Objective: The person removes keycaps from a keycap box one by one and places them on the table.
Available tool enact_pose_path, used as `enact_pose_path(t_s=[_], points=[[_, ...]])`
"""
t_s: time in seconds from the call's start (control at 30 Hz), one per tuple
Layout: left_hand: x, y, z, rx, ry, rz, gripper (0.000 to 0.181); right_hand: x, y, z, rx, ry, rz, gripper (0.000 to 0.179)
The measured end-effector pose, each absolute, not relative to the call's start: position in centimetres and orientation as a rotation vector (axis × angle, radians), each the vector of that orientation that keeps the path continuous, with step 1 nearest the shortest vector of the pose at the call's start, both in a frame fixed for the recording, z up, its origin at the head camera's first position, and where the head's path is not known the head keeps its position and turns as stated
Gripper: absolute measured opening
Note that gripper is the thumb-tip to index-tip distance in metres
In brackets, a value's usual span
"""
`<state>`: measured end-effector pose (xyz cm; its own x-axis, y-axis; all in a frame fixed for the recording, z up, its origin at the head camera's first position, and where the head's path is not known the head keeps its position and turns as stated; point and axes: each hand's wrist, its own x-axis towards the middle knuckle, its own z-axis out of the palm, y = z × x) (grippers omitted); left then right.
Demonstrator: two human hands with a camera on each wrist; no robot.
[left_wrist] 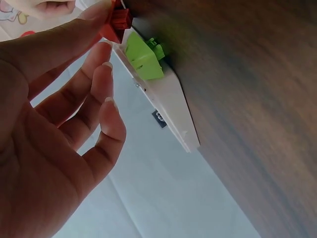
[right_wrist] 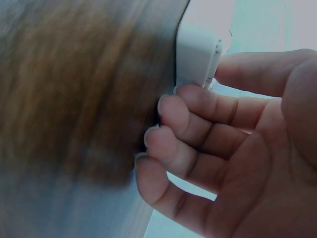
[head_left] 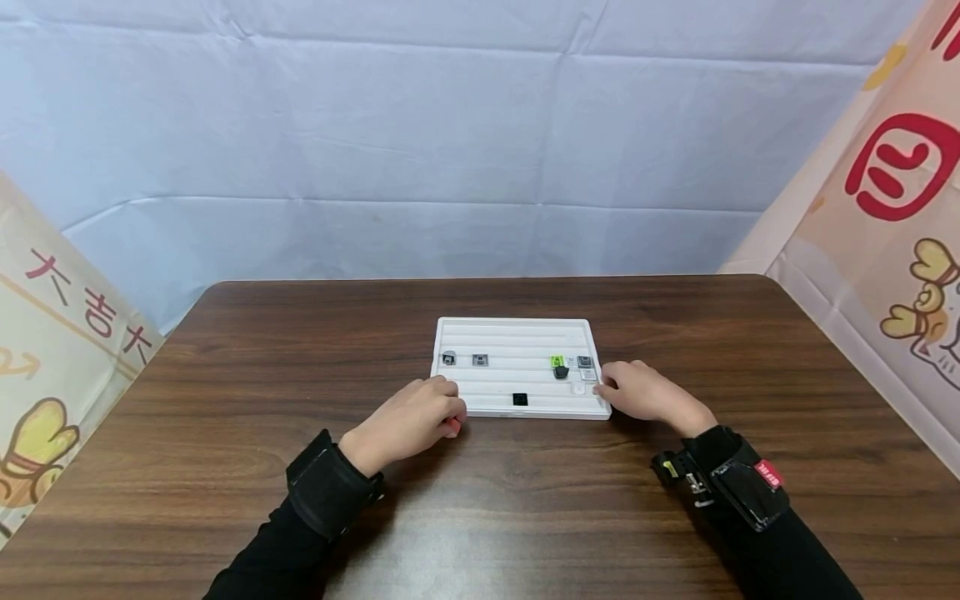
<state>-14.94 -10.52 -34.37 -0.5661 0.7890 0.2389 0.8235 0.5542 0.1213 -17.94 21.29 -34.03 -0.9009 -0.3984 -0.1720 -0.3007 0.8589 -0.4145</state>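
Note:
My left hand [head_left: 411, 418] is at the near left corner of a white ridged tray [head_left: 510, 342]. Its thumb and index finger pinch a small red plastic piece [left_wrist: 118, 21] with a square stub. Just past that in the left wrist view, a light green piece [left_wrist: 143, 55] overlaps the tray's side; my hand hides it from the head view. At the opposite end, my right hand [head_left: 637, 392] grips the tray's right edge, thumb on the rim and index finger against the side wall [right_wrist: 195, 54].
On the tray lie several small square pieces: a black one [head_left: 520, 399], a grey one [head_left: 480, 360], a green one [head_left: 557, 361] and a dark one [head_left: 561, 372], among others. The brown wooden table [head_left: 225, 375] meets a pale cloth [head_left: 375, 150] behind, with printed cloths at both sides.

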Motion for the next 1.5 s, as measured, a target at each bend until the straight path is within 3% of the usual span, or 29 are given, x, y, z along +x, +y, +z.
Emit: enact_pose_path(t_s=[0.7, 1.1, 1.5], points=[[-14.98, -10.52, -34.32, -1.254, -2.679, -0.212, 0.032, -17.97, 21.30, -34.06, -0.529, 2.779, -0.556, 0.024], [-14.84, -10.56, -34.41, -1.292, -2.656, -0.263, 0.015, -17.94, 21.30, -33.96, -0.527, 2.777, -0.556, 0.022], [-14.92, -10.69, -34.68, -1.296, -2.630, -0.246, 0.015, -17.97, 21.34, -33.92, -0.531, 2.780, -0.544, 0.024]])
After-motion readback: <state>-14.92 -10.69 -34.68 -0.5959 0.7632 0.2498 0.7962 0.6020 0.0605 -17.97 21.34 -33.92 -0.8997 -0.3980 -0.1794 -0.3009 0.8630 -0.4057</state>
